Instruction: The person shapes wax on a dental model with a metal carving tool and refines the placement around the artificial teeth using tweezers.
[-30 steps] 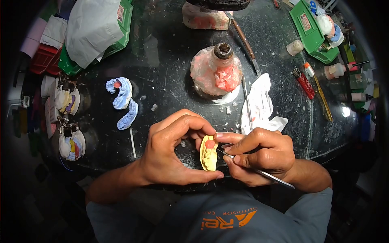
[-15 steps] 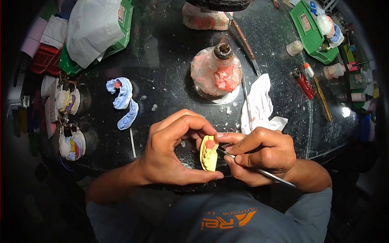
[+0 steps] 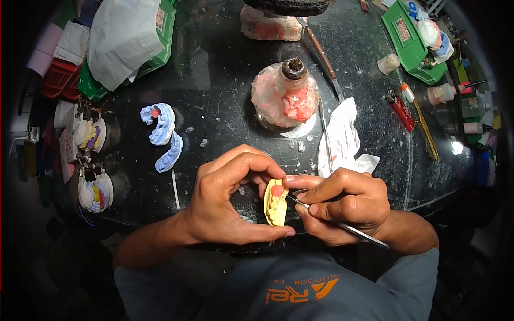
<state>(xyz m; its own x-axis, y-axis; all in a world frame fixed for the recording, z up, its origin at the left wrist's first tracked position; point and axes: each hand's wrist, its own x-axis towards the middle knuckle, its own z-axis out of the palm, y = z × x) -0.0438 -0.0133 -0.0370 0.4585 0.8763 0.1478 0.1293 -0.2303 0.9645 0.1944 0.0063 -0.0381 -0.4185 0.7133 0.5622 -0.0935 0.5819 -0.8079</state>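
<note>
A small yellow dental model point(image 3: 275, 208) with a pink wax spot point(image 3: 277, 190) near its upper end is held upright between the thumb and fingers of my left hand point(image 3: 227, 198). In a pencil-like grip, my right hand point(image 3: 348, 206) is closed on a thin metal tool point(image 3: 358, 232), whose tip is at the model's right edge beside the pink spot. One outstretched finger of my right hand rests against the model's top end.
Beyond my hands stands a wax-covered burner point(image 3: 292, 96), with a white tissue point(image 3: 342, 136) and a wooden-handled knife point(image 3: 319, 51) to its right. Blue models point(image 3: 160, 125) lie at left, near articulated models point(image 3: 95, 187). Green bins point(image 3: 409, 43) edge the table point(image 3: 214, 69).
</note>
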